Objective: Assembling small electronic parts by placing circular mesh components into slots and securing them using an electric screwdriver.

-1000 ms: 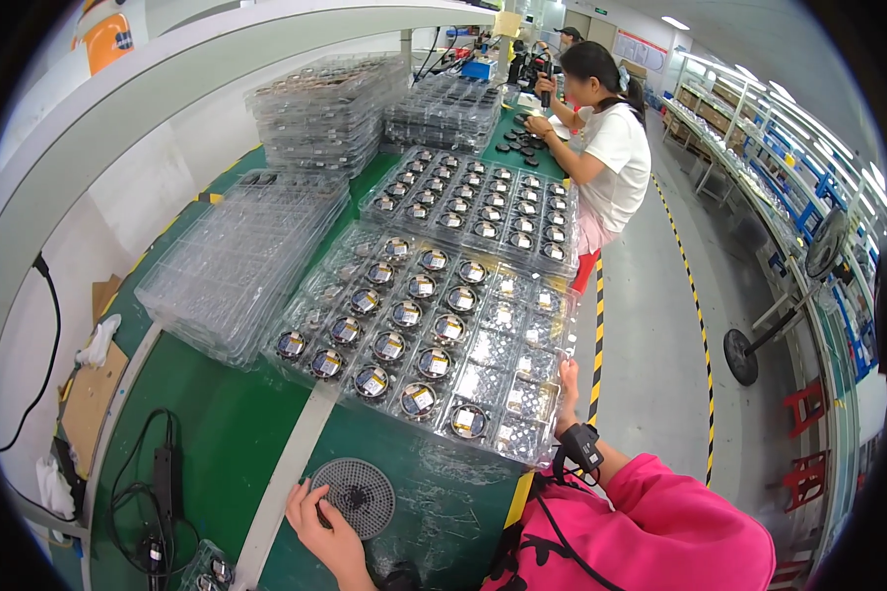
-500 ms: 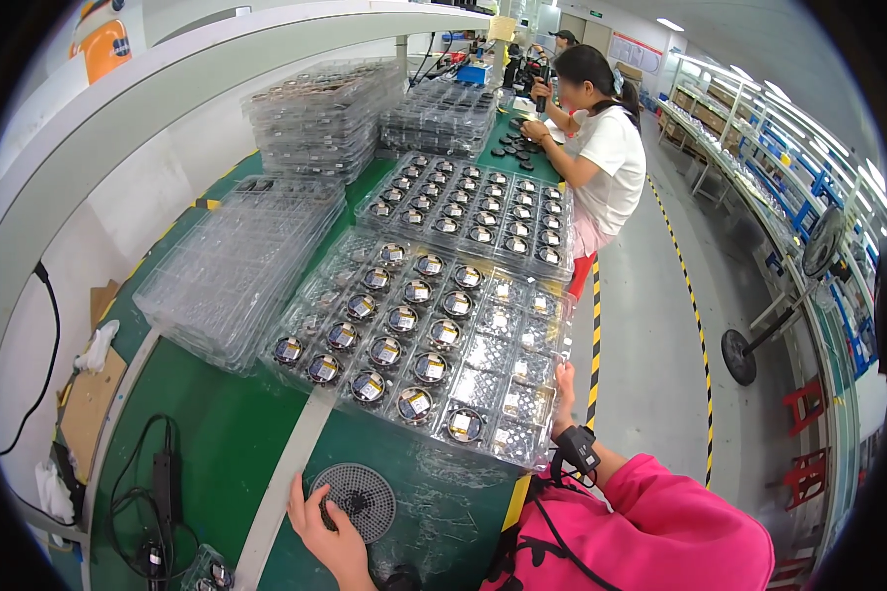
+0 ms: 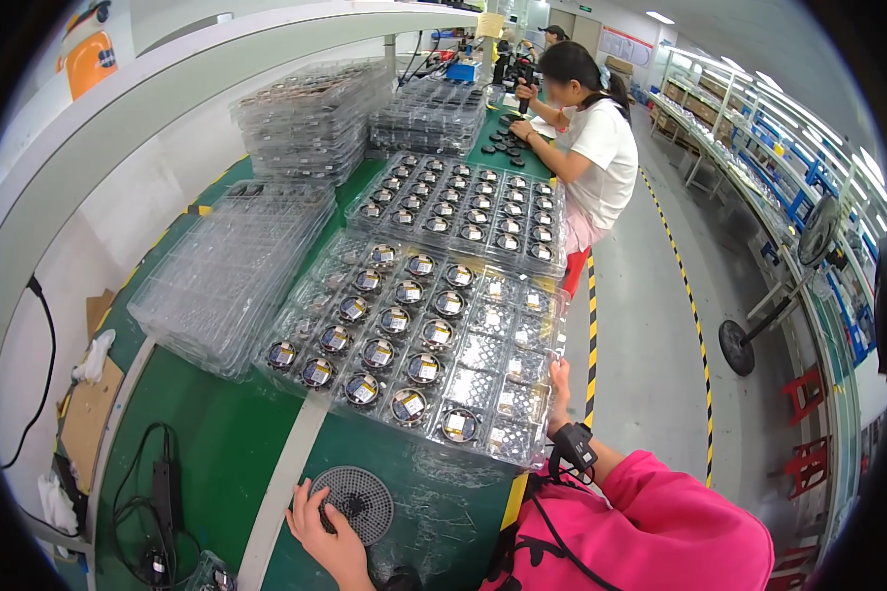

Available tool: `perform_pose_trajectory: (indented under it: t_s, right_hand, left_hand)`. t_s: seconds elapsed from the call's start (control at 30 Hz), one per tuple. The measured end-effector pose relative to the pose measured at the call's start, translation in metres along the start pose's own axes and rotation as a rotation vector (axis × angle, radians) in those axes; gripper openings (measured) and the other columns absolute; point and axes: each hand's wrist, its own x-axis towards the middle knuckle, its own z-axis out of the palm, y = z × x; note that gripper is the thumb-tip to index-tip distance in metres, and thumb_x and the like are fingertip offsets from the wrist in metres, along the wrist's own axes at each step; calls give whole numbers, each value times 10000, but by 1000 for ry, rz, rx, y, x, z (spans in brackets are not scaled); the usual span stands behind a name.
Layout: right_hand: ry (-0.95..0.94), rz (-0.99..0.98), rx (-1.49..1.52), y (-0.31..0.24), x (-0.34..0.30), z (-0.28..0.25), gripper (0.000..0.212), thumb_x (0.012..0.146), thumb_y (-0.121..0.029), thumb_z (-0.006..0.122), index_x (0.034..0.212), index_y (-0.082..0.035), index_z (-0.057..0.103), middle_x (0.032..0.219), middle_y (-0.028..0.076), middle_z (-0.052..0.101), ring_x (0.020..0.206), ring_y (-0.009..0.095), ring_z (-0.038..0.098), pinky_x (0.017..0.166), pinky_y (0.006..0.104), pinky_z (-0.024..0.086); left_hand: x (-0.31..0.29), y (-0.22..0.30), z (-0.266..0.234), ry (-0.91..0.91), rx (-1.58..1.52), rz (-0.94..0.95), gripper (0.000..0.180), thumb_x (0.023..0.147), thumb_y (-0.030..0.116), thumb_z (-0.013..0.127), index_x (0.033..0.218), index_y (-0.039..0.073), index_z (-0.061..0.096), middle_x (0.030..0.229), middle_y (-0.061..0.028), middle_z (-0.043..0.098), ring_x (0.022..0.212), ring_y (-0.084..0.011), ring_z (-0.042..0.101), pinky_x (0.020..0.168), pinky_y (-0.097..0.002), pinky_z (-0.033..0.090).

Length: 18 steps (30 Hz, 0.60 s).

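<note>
Left hand [image 3: 327, 535], fingers bent, parted, at the left of a grey perforated disc [image 3: 367, 504], right hand [image 3: 559, 394] at the right edge of a clear tray [image 3: 471, 386] of round parts [image 3: 423, 368], I can't tell its grip, green table [image 3: 217, 424] beneath

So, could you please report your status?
Left hand at grey disc; right hand at edge of clear tray, partly filled with round parts; second tray beyond.

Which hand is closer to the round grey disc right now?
Left. The left hand is at the disc's left edge, fingers overlapping it in view; the right hand is farther off, at the plastic tray's right edge.
</note>
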Motion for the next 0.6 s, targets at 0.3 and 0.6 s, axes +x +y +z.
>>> perform_pose_trajectory:
  t_s: [0.3, 0.6]
  right_hand:
    - [13, -31, -134, 8, -6, 0, 480, 936, -301, 489, 1309, -115, 250, 1173, 66, 397, 1033, 137, 426, 877, 302, 408]
    - [-628, 489, -1248, -10, -23, -83, 531, 890, -471, 544, 1222, -60, 486, 902, 91, 615, 681, 218, 566, 620, 367, 473]
  left_hand:
    - [-1, 2, -7, 23, -62, 142, 234, 882, 176, 485, 978, 19, 630, 1179, -161, 591, 1126, -360, 511, 995, -458, 352]
    - [1, 4, -8, 37, -23, 211, 388, 950, 316, 459, 982, -23, 647, 1133, -220, 605, 1057, -398, 547, 954, -475, 398]
